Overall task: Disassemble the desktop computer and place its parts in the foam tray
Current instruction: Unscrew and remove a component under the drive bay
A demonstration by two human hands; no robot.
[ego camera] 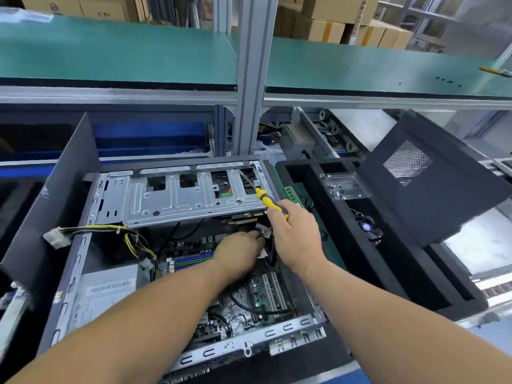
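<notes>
Midway through the teardown, we see the desktop computer [177,245] lying open at center, left hand [241,249] pinching a white connector [264,231] under the drive cage [180,195], right hand [297,234] gripping a yellow screwdriver [270,202]; next, likely unplugging, then the foam tray [393,261] at three o'clock.

Two bare forearms enter from the lower frame edge, uncovered from elbow region to wrist. The left hand [241,246] and right hand [297,231] are ungloved. Neither wrist carries a watch, band or sleeve cuff.
</notes>
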